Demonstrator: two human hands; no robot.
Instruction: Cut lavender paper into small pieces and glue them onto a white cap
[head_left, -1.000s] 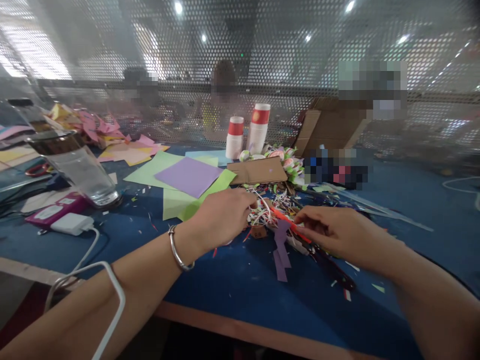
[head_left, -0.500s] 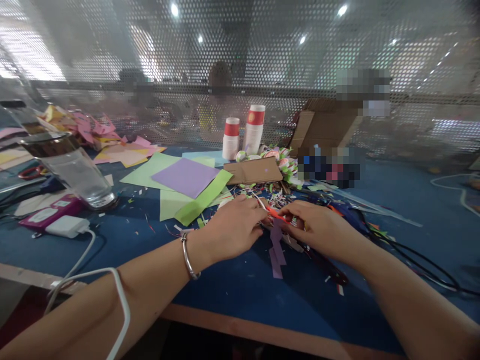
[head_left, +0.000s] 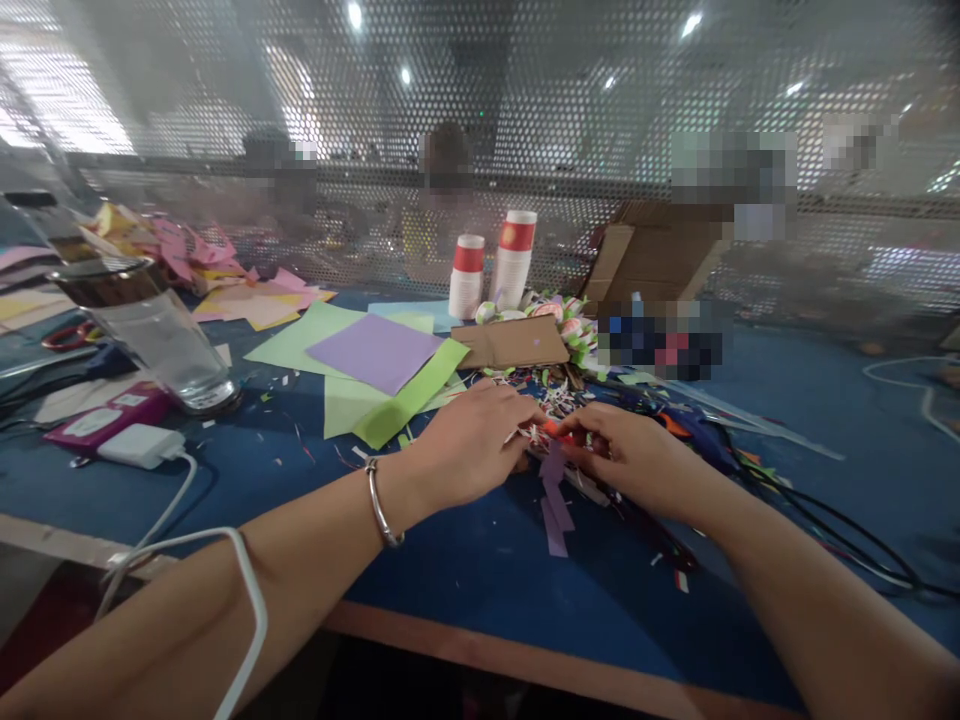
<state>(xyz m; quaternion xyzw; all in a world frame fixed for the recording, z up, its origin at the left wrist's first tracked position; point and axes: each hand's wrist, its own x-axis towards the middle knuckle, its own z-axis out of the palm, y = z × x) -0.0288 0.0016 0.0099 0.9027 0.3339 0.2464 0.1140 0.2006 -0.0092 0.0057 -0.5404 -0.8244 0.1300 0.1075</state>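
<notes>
My left hand [head_left: 476, 440], with a silver bangle at the wrist, is closed over the middle of the blue table, fingertips pinched together. Opposite it, my right hand [head_left: 637, 455] pinches a small orange-red strip [head_left: 556, 430], which spans the short gap between both sets of fingertips. Its exact kind is not clear, and the left fingers partly cover its end. Thin white and red paper shreds [head_left: 534, 434] stick out by the left fingertips. Folded purple paper strips [head_left: 555, 500] lie just below the hands. A heap of paper scraps [head_left: 559, 398] is right behind them.
Green and purple paper sheets [head_left: 375, 352] and a cardboard piece [head_left: 514, 342] lie behind. Stacked paper cups [head_left: 516, 262] stand farther back. At left are a glass jar [head_left: 176, 350], a magenta power strip [head_left: 112, 415] and a white cable [head_left: 247, 580]. Black cables [head_left: 832, 535] run at right.
The orange-red strip shows less between my hands. The thin white piece that stuck up from my left fingers no longer shows; shreds now stick out there. The view has shifted slightly.
</notes>
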